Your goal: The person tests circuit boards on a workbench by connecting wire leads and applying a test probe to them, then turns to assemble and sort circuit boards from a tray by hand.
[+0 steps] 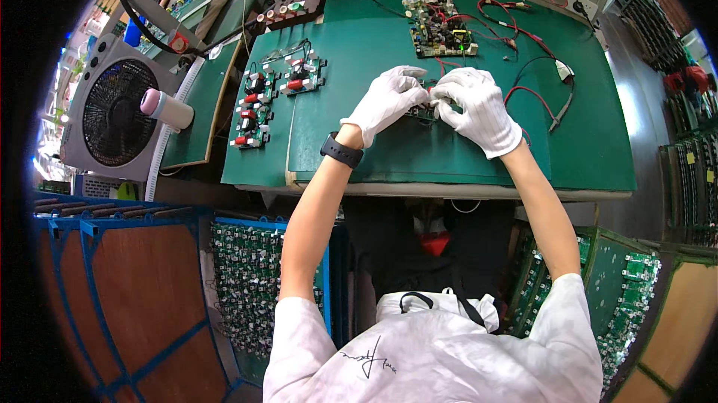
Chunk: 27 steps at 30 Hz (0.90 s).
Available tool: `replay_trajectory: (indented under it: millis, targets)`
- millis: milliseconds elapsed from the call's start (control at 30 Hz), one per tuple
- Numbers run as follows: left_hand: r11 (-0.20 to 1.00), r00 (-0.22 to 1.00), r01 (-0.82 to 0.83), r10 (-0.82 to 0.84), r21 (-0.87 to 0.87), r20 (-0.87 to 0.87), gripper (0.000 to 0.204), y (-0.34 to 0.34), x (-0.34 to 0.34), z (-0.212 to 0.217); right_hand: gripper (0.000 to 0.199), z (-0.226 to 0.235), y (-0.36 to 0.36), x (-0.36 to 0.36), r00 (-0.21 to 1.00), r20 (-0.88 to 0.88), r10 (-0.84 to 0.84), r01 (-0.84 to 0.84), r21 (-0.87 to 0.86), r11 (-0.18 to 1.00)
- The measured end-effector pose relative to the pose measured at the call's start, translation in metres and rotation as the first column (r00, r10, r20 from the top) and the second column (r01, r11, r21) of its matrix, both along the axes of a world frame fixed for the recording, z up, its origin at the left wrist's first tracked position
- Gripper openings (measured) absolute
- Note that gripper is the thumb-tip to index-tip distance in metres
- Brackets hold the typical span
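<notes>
Both my hands wear white gloves and meet over the green mat [351, 141]. My left hand [389, 100] is closed in a pinch at the left edge of a small circuit board [422, 112]. My right hand [477, 107], fingers bent, grips its right side. Most of that board is hidden beneath the gloves. Just beyond it stands a larger circuit board [441, 29] crowded with parts, with red wires beside it. To the left lie several small circuit boards [303, 76] with red and black parts.
A fan [120, 107] and a pink-capped white bottle [168, 109] stand at the left. Red and black leads [535, 44] curl over the mat's right side. A brown block with round holes [292, 10] sits at the back. Racks of circuit boards [247, 283] flank my legs.
</notes>
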<state>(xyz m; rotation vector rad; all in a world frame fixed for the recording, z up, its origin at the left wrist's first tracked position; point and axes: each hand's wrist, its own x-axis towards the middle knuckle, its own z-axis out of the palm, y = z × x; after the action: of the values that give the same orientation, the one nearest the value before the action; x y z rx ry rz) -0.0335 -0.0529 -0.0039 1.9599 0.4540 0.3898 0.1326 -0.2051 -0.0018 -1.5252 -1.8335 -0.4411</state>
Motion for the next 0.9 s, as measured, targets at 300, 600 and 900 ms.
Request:
replay_trajectory:
  millis: [300, 600, 900]
  targets:
    - [0.937, 0.998, -0.032, 0.051, -0.347, 0.045, 0.05, 0.002, -0.009, 0.003, 0.013, -0.002, -0.007, 0.011, 0.998, -0.026, -0.05, 0.05, -0.002, 0.999]
    - [0.999, 0.99, -0.021, 0.025, -0.032, 0.142, 0.048, 0.001, -0.019, 0.005, 0.042, 0.005, -0.039, 0.006, 0.985, 0.141, -0.104, 0.115, -0.074, 0.991]
    - [0.677, 0.992, 0.107, -0.022, 0.728, -0.126, 0.038, 0.008, -0.008, 0.019, 0.042, -0.019, -0.057, -0.01, 0.989, 0.039, -0.145, 0.145, -0.011, 0.989]
